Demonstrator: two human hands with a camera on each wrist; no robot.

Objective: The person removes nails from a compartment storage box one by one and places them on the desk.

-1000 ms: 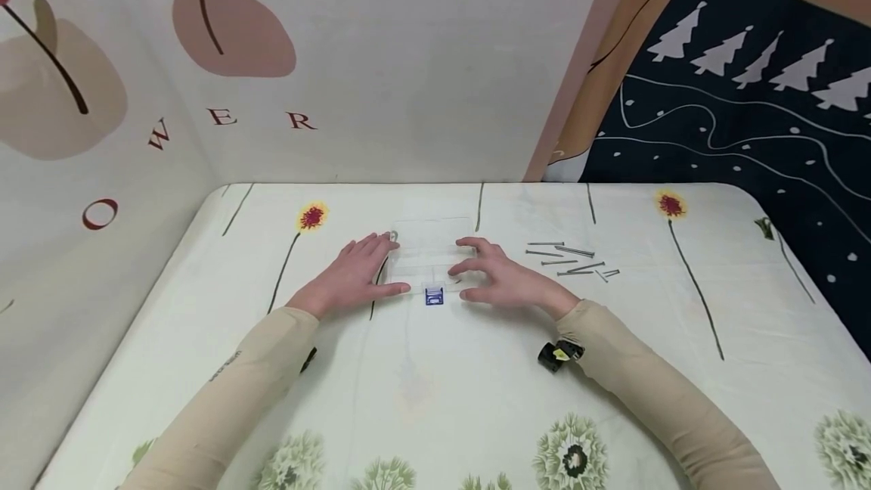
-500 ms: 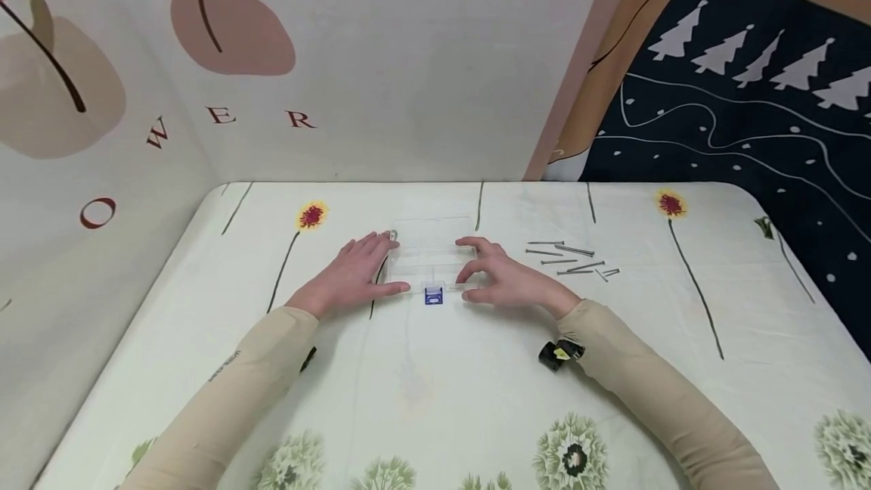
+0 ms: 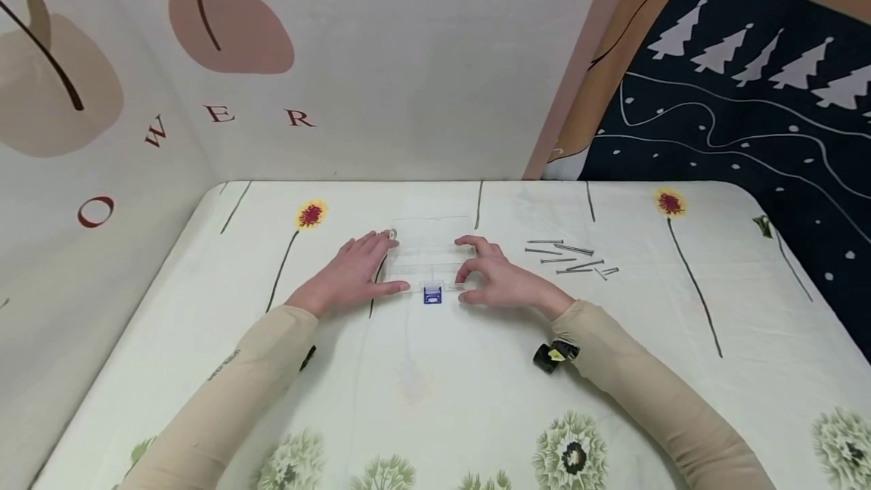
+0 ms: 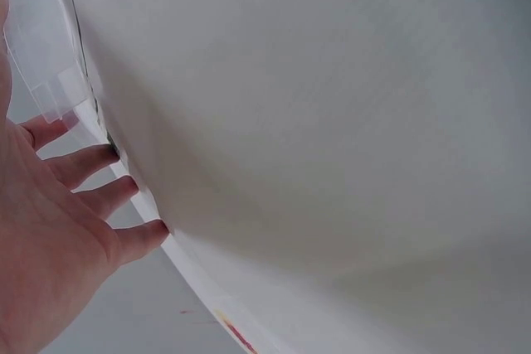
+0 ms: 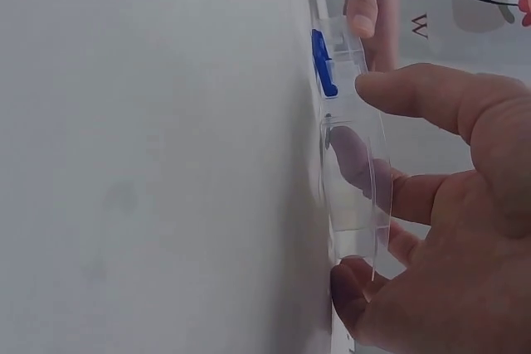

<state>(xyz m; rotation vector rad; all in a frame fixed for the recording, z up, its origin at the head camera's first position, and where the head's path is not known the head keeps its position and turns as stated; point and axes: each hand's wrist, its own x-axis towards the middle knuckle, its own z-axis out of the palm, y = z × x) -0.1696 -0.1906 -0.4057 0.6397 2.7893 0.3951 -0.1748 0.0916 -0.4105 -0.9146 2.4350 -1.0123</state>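
A clear plastic compartment box [image 3: 429, 252] with a blue latch [image 3: 432, 294] at its front lies on the cloth-covered table. My left hand [image 3: 352, 272] rests against its left side, fingers fairly straight and spread, thumb along the front corner. In the left wrist view that hand [image 4: 66, 221] touches the box [image 4: 46, 47] near its end. My right hand [image 3: 506, 277] holds the right end with bent fingers. In the right wrist view the right hand [image 5: 448, 196] has one finger showing through the clear plastic of the box [image 5: 348, 196]; its thumb is near the blue latch.
Several loose metal nails [image 3: 574, 262] lie on the table right of my right hand. A printed cloth wall [image 3: 408, 97] stands behind the table's far edge. A dark cloth with white trees [image 3: 762, 97] hangs at the right.
My right middle finger has drawn back from over the box's front part and bent more at its right edge. The left hand, box and nails stay put.
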